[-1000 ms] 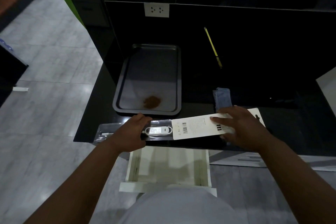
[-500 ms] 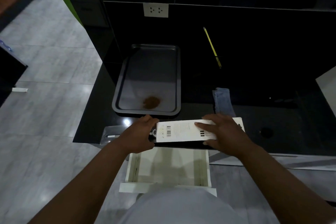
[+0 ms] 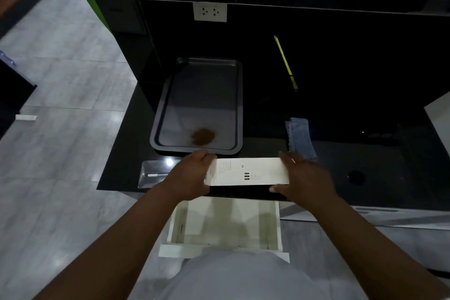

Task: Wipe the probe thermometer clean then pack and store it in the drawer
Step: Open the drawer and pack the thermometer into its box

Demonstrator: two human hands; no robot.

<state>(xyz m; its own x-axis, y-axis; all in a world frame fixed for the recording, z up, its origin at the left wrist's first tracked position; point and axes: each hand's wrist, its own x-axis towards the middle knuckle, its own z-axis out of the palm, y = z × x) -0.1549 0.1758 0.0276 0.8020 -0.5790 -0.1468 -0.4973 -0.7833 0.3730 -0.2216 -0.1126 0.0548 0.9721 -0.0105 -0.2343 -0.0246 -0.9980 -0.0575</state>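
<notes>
A long white thermometer box (image 3: 247, 172) lies crosswise at the front edge of the black counter (image 3: 365, 153). My left hand (image 3: 188, 174) grips its left end and my right hand (image 3: 304, 178) grips its right end. The thermometer itself is hidden inside the box. Left of my left hand a clear plastic sleeve (image 3: 154, 174) with a thin white-tipped rod in it lies on the counter. Directly below the box a white drawer (image 3: 226, 224) stands pulled out. A folded blue cloth (image 3: 299, 137) rests just behind my right hand.
A dark baking tray (image 3: 170, 105) with a brown powder patch (image 3: 202, 136) sits behind the box. A yellow pencil-like stick (image 3: 285, 62) lies further back. A white wall socket (image 3: 210, 11) is on the back panel. Grey tiled floor lies to the left.
The white box has slid left over the clear tray holding the thermometer, which is now covered. My right hand moved left with it; my left hand stays at the left end.
</notes>
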